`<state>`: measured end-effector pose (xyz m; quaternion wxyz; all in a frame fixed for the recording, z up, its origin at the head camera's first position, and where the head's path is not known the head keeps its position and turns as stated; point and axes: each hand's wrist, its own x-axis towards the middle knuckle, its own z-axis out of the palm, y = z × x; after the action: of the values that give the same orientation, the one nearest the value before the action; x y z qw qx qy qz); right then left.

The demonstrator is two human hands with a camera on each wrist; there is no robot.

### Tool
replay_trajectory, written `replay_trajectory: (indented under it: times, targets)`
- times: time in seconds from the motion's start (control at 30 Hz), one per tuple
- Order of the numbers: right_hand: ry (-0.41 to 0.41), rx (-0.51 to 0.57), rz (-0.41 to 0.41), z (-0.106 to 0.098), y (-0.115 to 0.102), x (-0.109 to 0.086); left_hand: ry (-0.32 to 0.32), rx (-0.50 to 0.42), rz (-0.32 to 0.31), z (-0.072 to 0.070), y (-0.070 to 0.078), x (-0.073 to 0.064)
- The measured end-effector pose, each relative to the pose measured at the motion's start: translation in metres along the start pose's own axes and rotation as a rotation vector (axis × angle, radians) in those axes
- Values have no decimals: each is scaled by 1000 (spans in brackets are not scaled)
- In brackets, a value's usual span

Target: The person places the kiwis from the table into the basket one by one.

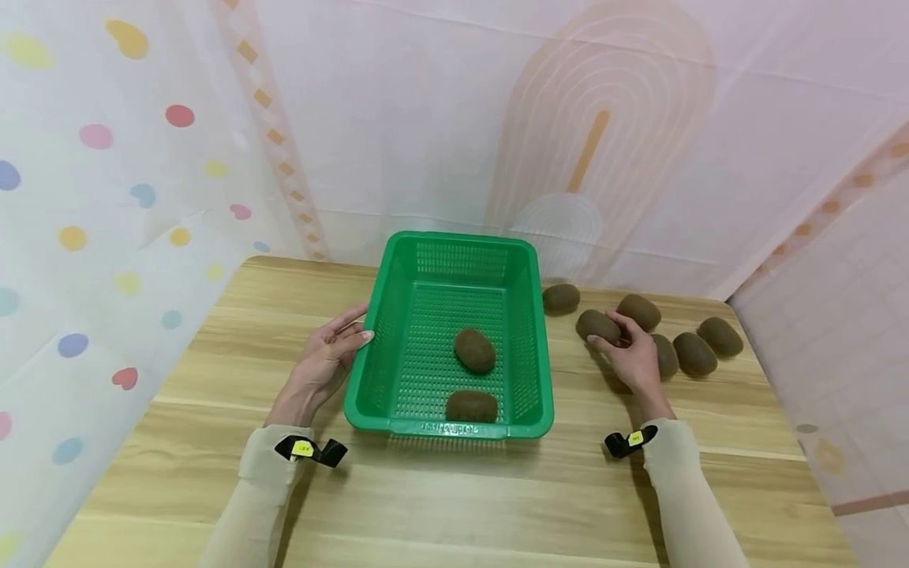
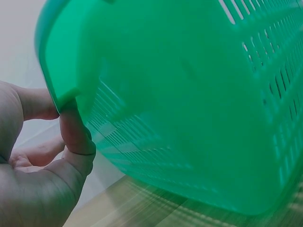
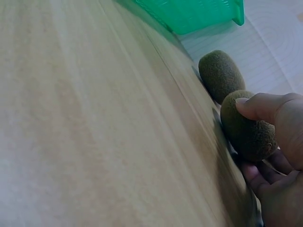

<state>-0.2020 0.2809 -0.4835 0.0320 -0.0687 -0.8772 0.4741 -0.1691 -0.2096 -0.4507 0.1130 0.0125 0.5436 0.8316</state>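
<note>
A green plastic basket (image 1: 458, 430) with slotted walls stands on the table, and two brown kiwis lie in it: one kiwi (image 1: 475, 350) near the middle, another kiwi (image 1: 472, 406) against the near wall. My left hand (image 1: 330, 355) pinches the basket's left rim between thumb and fingers; the left wrist view shows the fingers under the rim (image 2: 57, 94). On the right, my right hand (image 1: 632, 353) holds a kiwi (image 1: 598, 326) between thumb and fingers. In the right wrist view this kiwi (image 3: 246, 125) is close over the wood, its lower end partly hidden by the hand.
Around the right hand lie more kiwis: one (image 1: 562, 299) beside the basket's right wall, one (image 1: 639, 312) behind the hand, and several farther right, such as the kiwi (image 1: 720, 337) near the table's right edge. A patterned cloth (image 1: 426, 142) hangs behind the wooden table (image 1: 454, 505).
</note>
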Motion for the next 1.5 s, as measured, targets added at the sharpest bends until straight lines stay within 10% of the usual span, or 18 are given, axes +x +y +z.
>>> replay_trajectory:
  times: [1.0, 1.5]
  targets:
    - [-21, 66, -51, -7, -29, -14, 25, -2, -16, 1, 3, 0]
    - [-19, 96, -219, -4, -61, -25, 26, -13, -23, 2, 4, 0]
